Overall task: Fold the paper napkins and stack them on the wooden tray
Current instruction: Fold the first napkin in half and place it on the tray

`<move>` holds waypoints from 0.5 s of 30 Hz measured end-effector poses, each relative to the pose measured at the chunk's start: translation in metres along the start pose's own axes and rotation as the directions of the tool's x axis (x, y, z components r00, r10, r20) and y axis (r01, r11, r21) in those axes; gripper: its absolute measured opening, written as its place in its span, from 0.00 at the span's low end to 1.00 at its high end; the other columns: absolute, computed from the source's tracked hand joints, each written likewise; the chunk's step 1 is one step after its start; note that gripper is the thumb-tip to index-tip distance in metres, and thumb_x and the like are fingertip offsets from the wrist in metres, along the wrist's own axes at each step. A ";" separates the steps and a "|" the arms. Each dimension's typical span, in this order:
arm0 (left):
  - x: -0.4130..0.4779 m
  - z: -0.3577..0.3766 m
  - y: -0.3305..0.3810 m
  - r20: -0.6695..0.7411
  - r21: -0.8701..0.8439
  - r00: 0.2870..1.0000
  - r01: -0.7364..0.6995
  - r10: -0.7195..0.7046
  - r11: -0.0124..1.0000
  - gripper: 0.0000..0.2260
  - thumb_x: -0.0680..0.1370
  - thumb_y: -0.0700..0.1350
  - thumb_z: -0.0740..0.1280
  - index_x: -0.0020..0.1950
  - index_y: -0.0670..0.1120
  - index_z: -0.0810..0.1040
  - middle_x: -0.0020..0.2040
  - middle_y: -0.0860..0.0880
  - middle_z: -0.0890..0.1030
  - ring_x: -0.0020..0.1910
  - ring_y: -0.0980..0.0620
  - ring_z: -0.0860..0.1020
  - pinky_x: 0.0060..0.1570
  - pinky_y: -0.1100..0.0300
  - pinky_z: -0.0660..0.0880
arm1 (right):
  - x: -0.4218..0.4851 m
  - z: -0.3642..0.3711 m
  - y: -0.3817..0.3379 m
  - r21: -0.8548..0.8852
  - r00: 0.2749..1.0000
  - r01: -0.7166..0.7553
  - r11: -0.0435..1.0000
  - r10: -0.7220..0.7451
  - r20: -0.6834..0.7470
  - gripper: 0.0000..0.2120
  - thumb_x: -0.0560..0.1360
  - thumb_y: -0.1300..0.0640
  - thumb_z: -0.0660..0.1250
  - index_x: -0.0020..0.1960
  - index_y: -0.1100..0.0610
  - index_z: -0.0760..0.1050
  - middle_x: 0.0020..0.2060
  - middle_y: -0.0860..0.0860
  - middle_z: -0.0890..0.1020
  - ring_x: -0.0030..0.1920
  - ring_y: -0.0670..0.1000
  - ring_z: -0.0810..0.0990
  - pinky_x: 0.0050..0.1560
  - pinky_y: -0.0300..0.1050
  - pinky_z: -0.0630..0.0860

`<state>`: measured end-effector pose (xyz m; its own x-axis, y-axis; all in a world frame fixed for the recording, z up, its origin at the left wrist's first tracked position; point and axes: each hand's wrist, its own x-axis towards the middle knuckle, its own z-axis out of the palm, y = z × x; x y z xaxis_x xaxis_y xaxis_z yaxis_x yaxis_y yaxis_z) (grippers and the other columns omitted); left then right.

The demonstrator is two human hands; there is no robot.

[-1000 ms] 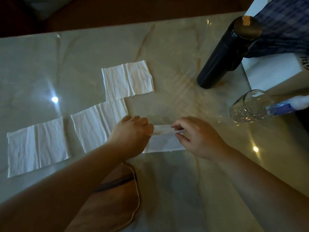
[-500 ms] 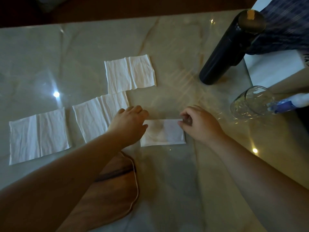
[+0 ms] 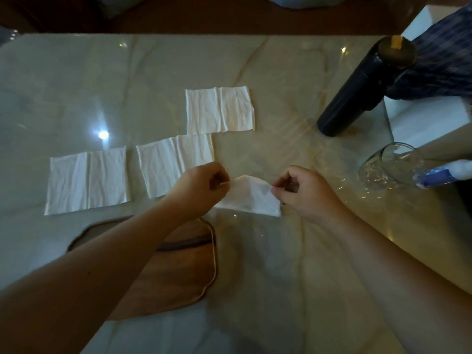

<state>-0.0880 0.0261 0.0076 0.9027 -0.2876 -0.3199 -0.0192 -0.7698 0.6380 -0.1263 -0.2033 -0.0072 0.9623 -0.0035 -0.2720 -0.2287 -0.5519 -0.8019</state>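
A small folded white napkin (image 3: 251, 198) is held up at its top edge, its lower edge still on the marble table (image 3: 281, 277). My left hand (image 3: 201, 190) pinches its left corner and my right hand (image 3: 304, 192) pinches its right corner. Three unfolded napkins lie flat: one at the far left (image 3: 88, 181), one in the middle (image 3: 173, 167) partly under my left hand, one further back (image 3: 219, 109). The wooden tray (image 3: 184, 272) lies near me, mostly hidden under my left forearm, with nothing visible on it.
A tall black bottle (image 3: 357, 90) stands at the back right. A clear glass (image 3: 385, 164) lies to the right, with a white and blue object (image 3: 444, 173) beside it. A white box (image 3: 429, 118) and blue checked cloth (image 3: 444, 54) sit at the right edge.
The folded napkin lay flat under my fingers half a second ago. Both hands have since pinched its top corners and lifted that edge off the table.
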 end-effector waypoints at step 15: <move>-0.129 -0.065 -0.113 -0.140 -0.161 0.938 0.295 -0.317 0.942 0.05 0.73 0.41 0.71 0.41 0.50 0.77 0.37 0.56 0.79 0.35 0.59 0.79 0.27 0.72 0.69 | -0.032 0.134 -0.064 0.017 0.967 0.058 0.998 -0.060 0.246 0.09 0.68 0.60 0.73 0.36 0.49 0.76 0.28 0.46 0.79 0.30 0.43 0.76 0.36 0.43 0.75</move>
<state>-0.1746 0.1874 0.0226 0.9129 0.0541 -0.4046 0.3172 -0.7181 0.6195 -0.1625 -0.0562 -0.0182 0.9084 0.2352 -0.3458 -0.1752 -0.5367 -0.8254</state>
